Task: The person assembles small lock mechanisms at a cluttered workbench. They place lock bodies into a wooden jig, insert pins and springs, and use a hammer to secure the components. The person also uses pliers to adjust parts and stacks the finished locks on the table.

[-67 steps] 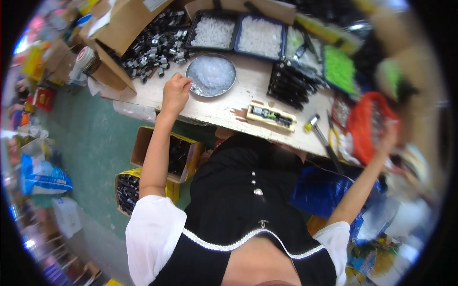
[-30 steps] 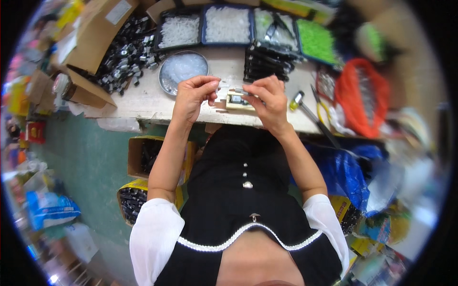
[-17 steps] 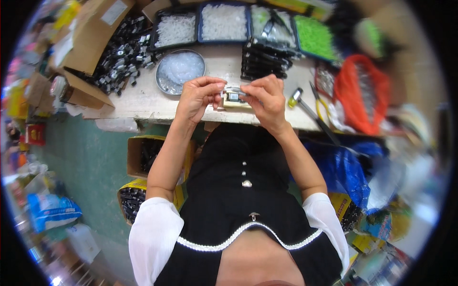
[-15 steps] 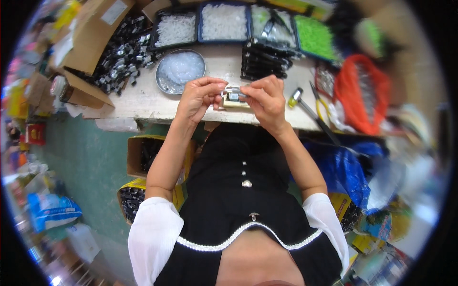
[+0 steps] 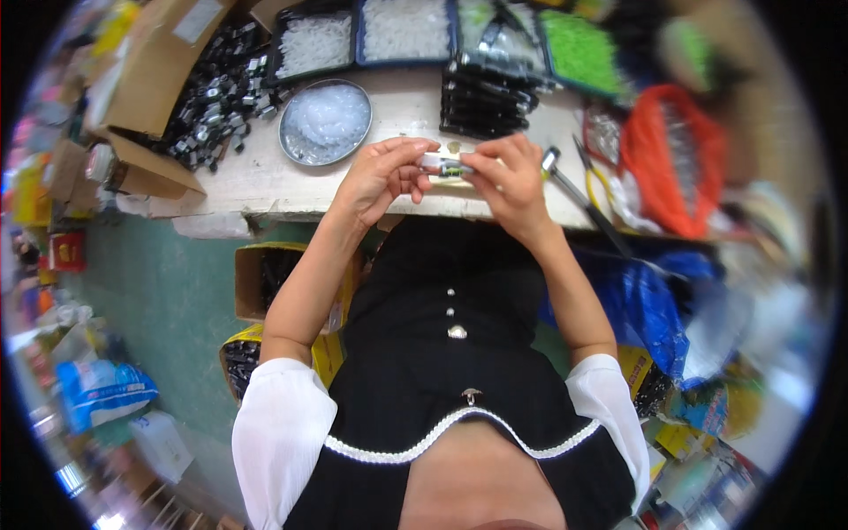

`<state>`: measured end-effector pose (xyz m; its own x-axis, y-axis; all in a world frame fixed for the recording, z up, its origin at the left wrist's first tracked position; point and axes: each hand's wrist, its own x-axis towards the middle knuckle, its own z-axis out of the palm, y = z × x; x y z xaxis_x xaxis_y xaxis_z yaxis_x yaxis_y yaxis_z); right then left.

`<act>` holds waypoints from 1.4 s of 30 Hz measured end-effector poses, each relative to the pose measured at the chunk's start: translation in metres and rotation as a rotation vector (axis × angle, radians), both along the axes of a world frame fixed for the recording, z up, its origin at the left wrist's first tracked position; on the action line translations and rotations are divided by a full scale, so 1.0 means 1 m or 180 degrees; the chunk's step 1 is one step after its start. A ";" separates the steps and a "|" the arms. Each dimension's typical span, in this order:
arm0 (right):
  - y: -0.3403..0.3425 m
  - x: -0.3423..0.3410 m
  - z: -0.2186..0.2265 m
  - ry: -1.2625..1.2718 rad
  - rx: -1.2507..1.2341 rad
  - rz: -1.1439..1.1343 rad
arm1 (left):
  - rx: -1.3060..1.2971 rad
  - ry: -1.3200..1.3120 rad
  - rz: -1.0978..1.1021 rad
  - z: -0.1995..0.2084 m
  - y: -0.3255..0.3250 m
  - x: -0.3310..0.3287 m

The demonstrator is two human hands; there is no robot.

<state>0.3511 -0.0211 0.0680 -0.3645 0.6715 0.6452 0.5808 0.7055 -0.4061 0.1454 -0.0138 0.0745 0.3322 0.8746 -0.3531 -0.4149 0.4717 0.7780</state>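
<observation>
Between my two hands, just above the table's front edge, is a small silver-and-black part [image 5: 450,166]. My left hand [image 5: 385,179] pinches its left end with thumb and forefinger, the other fingers curled below. At its right end, the fingertips of my right hand [image 5: 512,184] close on it. A pale patch beneath it is mostly hidden by the part and fingers. Just right of my right hand lies a hammer [image 5: 579,194], its head partly covered by that hand.
Left: a round metal dish [image 5: 352,152] of clear pieces, and a cardboard box [image 5: 159,66] with heaped black-and-silver parts [image 5: 216,106]. Behind: stacked black pieces [image 5: 477,110], trays of white pieces [image 5: 405,31] and green pieces [image 5: 579,53]. Right: yellow-handled pliers [image 5: 599,184], a red bag [image 5: 645,168].
Both hands have turned the part slightly and still hold it at its two ends. My right hand has shifted a little to the right, over the hammer's head. The whole view has tilted slightly.
</observation>
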 end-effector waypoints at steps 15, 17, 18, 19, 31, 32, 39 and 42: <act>0.001 0.052 -0.021 -0.0469 -0.0786 -0.0419 | 0.3428 0.3771 0.0668 -0.055 0.000 0.050; 0.001 0.052 -0.021 -0.0516 -0.0762 -0.0406 | 0.3412 0.3796 0.0616 -0.060 0.001 0.052; 0.001 0.051 -0.021 -0.0537 -0.0754 -0.0394 | 0.3398 0.3814 0.0590 -0.062 0.001 0.052; 0.002 0.050 -0.021 -0.0550 -0.0732 -0.0385 | 0.3356 0.3792 0.0588 -0.063 0.002 0.052; 0.007 0.044 -0.016 -0.0789 -0.0604 -0.0316 | 0.2813 0.3708 0.0495 -0.067 0.006 0.049; 0.008 0.043 -0.015 -0.0766 -0.0581 -0.0306 | 0.2803 0.3736 0.0479 -0.065 0.006 0.050; 0.011 0.039 -0.016 -0.0871 -0.0586 -0.0256 | 0.2897 0.3775 0.0529 -0.064 0.004 0.051; 0.013 0.036 -0.018 -0.0888 -0.0584 -0.0248 | 0.2844 0.3728 0.0517 -0.064 0.004 0.051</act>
<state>0.3871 -0.0081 0.0501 -0.4530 0.7999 0.3936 0.7368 0.5845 -0.3400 0.1961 -0.0096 0.0102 0.1245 0.9400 0.3177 0.6384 -0.3210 0.6996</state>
